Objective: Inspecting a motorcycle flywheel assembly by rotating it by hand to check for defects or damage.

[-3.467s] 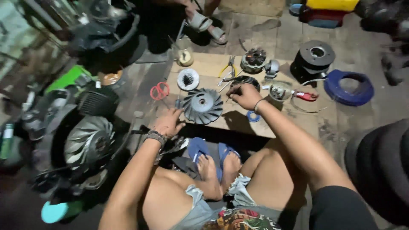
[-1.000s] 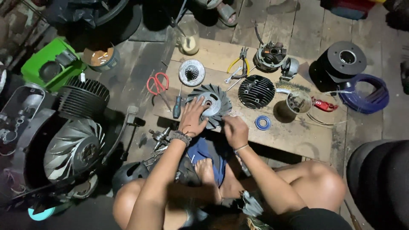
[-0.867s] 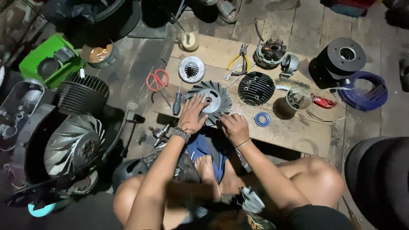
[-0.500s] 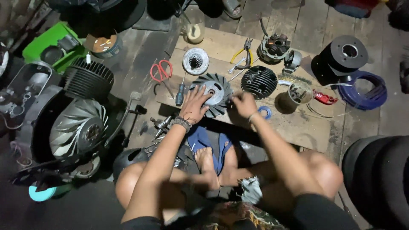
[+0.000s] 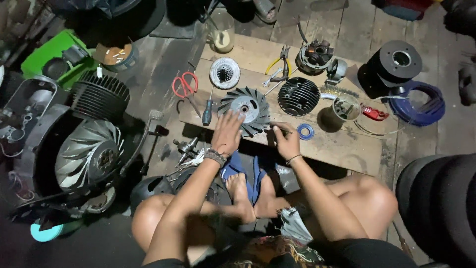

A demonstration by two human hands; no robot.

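Note:
A grey finned flywheel fan [image 5: 246,109] lies flat on a wooden board [image 5: 342,144] in front of me. My left hand [image 5: 227,133] rests on its near left edge with fingers spread. My right hand [image 5: 286,140] sits just right of the fan and pinches a thin metal rod whose tip points toward the fan. A small blue tape ring [image 5: 305,131] lies right beside the right hand. I sit on the floor with my bare feet together below the board.
On the board lie a black finned cylinder head [image 5: 298,96], a small round sprocket [image 5: 224,73], red scissors [image 5: 184,84], a screwdriver [image 5: 208,110], yellow pliers [image 5: 277,64] and a small tin [image 5: 346,106]. An engine housing with fan [image 5: 89,156] stands left, a coiled blue hose [image 5: 416,101] right.
The view has shifted up a little. My right hand has drawn back from the fan's right edge toward me. My left hand stays on the fan.

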